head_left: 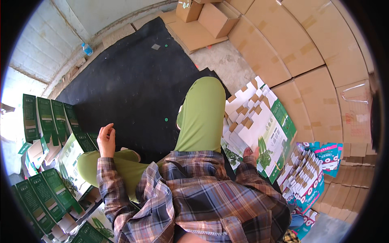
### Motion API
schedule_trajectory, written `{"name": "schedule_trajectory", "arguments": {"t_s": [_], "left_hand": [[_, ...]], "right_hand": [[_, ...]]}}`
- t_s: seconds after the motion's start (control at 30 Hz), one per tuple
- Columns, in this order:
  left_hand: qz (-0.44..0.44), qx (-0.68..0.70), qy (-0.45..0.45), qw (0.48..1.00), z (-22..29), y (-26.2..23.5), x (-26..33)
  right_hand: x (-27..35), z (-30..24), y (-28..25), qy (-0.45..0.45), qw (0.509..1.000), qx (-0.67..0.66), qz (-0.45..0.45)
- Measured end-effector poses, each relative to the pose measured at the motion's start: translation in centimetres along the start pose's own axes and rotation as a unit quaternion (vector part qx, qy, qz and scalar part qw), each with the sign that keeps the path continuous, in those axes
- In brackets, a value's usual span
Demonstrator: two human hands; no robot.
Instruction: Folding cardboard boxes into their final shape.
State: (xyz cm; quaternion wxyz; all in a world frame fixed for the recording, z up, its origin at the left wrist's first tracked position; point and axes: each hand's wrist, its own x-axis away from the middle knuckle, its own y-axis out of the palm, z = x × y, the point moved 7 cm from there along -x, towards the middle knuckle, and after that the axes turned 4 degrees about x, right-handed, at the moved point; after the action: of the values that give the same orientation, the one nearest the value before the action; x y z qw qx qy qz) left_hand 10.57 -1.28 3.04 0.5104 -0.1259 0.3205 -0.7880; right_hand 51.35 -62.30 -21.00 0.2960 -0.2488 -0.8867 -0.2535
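Note:
To my right leans a stack of flattened white-and-green cartons [279, 117] with printed vegetable pictures and notched edges. My right hand [251, 156] is closed at the edge of the front carton [261, 135], thumb and fingers either side of it; part of the hand is hidden by the carton and sleeve. Over my left knee hovers my left hand [106, 141], holding nothing, its fingers loosely bent and apart. Beside it on the left stand folded green-and-white boxes [75, 160] in rows.
A black sheet [133, 81] covers the floor ahead. Large brown cartons [300, 36] are stacked along the right, with an opened brown box [216, 20] at the far side. Teal flattened cartons [310, 194] stand at the lower right. A blue bottle [86, 49] lies by the wall.

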Motion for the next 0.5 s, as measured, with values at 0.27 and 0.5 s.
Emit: {"name": "schedule_trajectory", "arguments": {"t_s": [0.27, 0.5], "left_hand": [[-0.005, 0.017, 0.016, 1.000, 1.2, -0.1, -0.2], [0.021, 0.046, 0.001, 0.999, 1.1, -1.3, 0.1]], "right_hand": [[11.0, -6.8, 16.6, -0.062, 0.996, -0.020, -0.061], [23.5, -5.6, 27.9, 0.027, 0.914, 0.044, -0.402]]}}
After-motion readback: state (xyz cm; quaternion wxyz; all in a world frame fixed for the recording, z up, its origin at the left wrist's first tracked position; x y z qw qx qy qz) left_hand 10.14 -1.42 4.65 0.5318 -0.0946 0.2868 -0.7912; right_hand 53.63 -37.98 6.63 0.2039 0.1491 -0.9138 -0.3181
